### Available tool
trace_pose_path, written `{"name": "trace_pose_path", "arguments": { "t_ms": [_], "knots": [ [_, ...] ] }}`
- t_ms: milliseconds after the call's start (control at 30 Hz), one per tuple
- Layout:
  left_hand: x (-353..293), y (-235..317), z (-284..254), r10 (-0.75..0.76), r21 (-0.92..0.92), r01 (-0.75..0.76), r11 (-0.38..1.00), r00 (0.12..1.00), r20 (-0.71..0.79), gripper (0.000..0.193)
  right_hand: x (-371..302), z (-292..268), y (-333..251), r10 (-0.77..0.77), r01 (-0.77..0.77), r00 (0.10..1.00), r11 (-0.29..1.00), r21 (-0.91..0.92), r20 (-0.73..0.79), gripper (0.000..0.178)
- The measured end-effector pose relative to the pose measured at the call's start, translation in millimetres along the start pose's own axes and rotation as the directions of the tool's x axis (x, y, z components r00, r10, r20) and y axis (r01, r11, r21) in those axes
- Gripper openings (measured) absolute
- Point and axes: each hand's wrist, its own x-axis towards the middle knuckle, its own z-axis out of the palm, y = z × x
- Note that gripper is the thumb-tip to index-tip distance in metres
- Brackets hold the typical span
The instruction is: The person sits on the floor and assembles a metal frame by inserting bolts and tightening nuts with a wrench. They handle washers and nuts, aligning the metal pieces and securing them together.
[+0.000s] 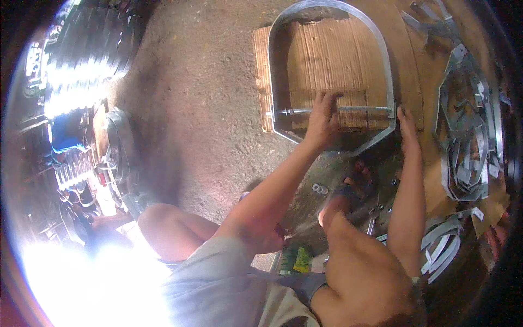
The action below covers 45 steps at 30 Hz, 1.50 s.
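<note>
A large metal hoop (390, 60), a flat galvanized band with a rounded far end and an angled near end, lies in front of me. A thin metal rod (362, 108) crosses it from side to side, with a nut-like piece near its left end. My left hand (323, 121) is closed over the middle of the rod, fingers toward the far side. My right hand (406, 128) is at the hoop's outer right side, where the rod ends. Its fingers are bent together there; any small piece between them is hidden.
Cardboard (327, 54) lies beneath the hoop. Bent metal frames (444, 125) pile up at right, near curved strips (444, 248). A wrench (372, 220), small nuts and metal rings (320, 188) lie by my foot. A green-yellow container (302, 260) stands between my legs. Stacked metal bands (98, 43) are far left.
</note>
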Motion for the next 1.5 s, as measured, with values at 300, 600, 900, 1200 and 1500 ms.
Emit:
{"name": "trace_pose_path", "arguments": {
  "t_ms": [300, 600, 900, 1200, 1500],
  "knots": [
    [-106.7, 29.4, -90.8, -0.550, -0.703, 0.550, 0.451, 0.791, 0.266, 0.042, -0.4, -3.1, -8.3, 0.111, -0.107, 0.994, 0.981, 0.161, -0.021, 0.079],
    [-112.2, 35.5, -114.5, -0.550, -0.792, 0.529, 0.306, 0.777, 0.306, 0.054, -9.6, -0.2, -12.6, 0.128, -0.130, 0.992, 0.974, 0.188, 0.024, 0.074],
    [-95.9, 31.5, -102.1, -0.547, -0.796, 0.571, 0.202, 0.740, 0.392, 0.051, -3.8, -2.0, -12.3, 0.105, -0.120, 0.992, 0.961, 0.249, 0.074, 0.067],
    [-84.0, 46.0, -93.6, -0.469, -0.560, 0.619, 0.551, 0.785, 0.405, 0.051, -8.1, 0.5, -14.9, 0.065, -0.067, 0.998, 0.973, 0.222, 0.018, 0.076],
    [-79.9, 64.8, -77.6, -0.376, -0.553, 0.461, 0.694, 0.887, 0.268, 0.056, -7.9, 1.2, -13.1, 0.085, -0.076, 0.995, 0.986, 0.151, -0.051, 0.082]
  ]
}}
